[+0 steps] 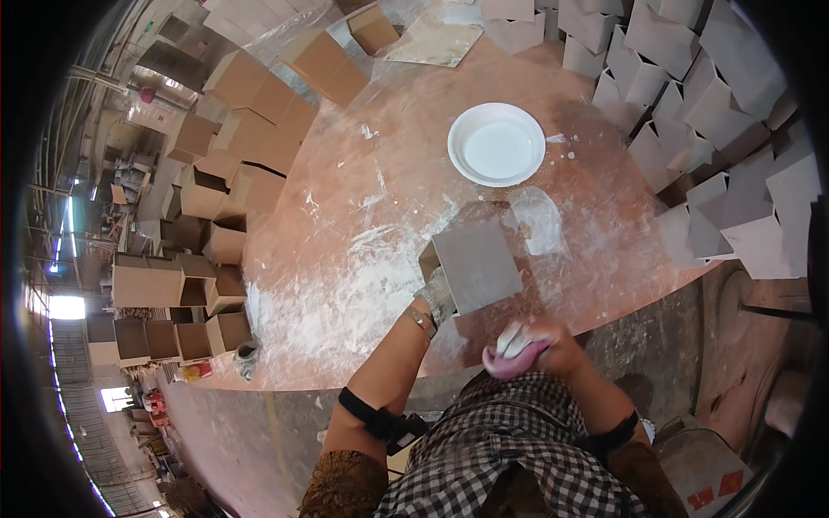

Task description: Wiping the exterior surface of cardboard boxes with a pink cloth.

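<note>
A grey square box (477,268) is tilted over the table in front of me. My left hand (439,295), in a pale glove, reaches into the box's open left side and holds it from within; its fingertips are hidden by the box wall. Close to my apron, my right hand (553,345) is closed around a soft pink cloth (511,364) with white, folded material at its top. The cloth is apart from the box. Beyond the box stands a round white basin (498,145) with whitish contents.
The reddish-brown round table (397,181) is smeared with white residue. Brown open boxes (246,129) stack along the left edge, and grey-white boxes (682,112) crowd the right. A flat board (434,41) lies at the far edge; a grey glove-like bundle (246,361) sits near left.
</note>
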`<action>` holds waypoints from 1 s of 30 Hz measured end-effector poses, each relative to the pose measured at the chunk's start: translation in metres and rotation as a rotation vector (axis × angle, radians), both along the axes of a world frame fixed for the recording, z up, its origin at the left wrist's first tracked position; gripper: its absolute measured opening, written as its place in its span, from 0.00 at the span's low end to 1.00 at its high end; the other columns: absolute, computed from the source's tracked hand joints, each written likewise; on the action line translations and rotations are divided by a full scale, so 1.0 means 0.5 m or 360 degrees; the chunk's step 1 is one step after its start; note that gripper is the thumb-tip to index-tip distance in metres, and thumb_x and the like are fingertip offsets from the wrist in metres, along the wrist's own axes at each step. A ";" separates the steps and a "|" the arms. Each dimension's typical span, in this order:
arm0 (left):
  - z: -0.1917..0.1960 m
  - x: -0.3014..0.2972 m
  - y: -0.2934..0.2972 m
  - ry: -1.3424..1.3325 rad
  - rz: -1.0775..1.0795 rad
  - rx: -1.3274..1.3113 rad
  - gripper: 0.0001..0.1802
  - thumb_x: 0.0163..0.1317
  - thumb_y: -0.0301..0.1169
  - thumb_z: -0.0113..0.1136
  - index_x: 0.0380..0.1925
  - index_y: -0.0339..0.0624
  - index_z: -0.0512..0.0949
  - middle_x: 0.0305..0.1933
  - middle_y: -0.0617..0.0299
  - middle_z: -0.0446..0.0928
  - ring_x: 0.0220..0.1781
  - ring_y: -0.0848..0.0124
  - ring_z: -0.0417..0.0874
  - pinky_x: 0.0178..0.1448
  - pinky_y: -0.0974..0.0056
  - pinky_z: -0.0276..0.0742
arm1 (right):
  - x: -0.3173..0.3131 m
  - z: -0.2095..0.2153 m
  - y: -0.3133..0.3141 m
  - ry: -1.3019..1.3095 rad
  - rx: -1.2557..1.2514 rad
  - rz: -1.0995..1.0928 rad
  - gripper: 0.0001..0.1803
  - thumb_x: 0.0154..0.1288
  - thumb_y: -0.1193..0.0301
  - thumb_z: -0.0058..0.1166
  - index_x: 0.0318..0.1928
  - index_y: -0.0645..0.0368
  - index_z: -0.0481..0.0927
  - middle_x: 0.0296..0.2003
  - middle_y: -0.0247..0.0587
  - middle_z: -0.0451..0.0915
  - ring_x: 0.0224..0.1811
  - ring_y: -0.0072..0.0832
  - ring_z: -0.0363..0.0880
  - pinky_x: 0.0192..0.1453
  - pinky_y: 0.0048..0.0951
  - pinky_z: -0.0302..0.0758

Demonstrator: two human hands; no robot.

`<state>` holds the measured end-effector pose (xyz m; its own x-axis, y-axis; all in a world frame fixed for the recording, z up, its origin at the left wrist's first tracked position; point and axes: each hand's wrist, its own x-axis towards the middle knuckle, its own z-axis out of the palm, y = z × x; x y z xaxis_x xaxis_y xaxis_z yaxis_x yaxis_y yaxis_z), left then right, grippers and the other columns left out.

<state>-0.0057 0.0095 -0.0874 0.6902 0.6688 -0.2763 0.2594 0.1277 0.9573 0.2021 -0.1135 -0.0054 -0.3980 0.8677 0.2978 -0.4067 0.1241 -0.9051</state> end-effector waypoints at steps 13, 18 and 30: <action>0.071 0.028 0.024 -0.0132 0.0208 -0.0038 0.22 0.64 0.38 0.48 0.57 0.44 0.66 0.54 0.60 0.70 0.58 0.69 0.71 0.62 0.66 0.67 | -0.079 0.045 0.258 -0.0415 0.0586 -0.0385 0.14 0.37 0.83 0.50 0.31 0.62 0.76 0.22 0.46 0.71 0.24 0.34 0.71 0.29 0.31 0.67; 0.036 -0.016 -0.007 0.0170 -0.0268 0.0718 0.21 0.66 0.36 0.45 0.57 0.42 0.66 0.59 0.59 0.70 0.58 0.68 0.72 0.62 0.63 0.67 | -0.063 0.053 0.130 -0.0474 0.0652 -0.0219 0.17 0.35 0.84 0.47 0.32 0.61 0.78 0.33 0.46 0.78 0.35 0.41 0.78 0.38 0.32 0.74; 0.011 -0.008 0.003 -0.0639 0.0649 -0.1444 0.20 0.69 0.32 0.34 0.56 0.41 0.68 0.55 0.59 0.73 0.57 0.65 0.73 0.61 0.63 0.68 | 0.049 -0.014 -0.086 0.0246 -0.0430 -0.0420 0.13 0.37 0.84 0.56 0.30 0.65 0.80 0.34 0.46 0.80 0.36 0.35 0.79 0.44 0.33 0.75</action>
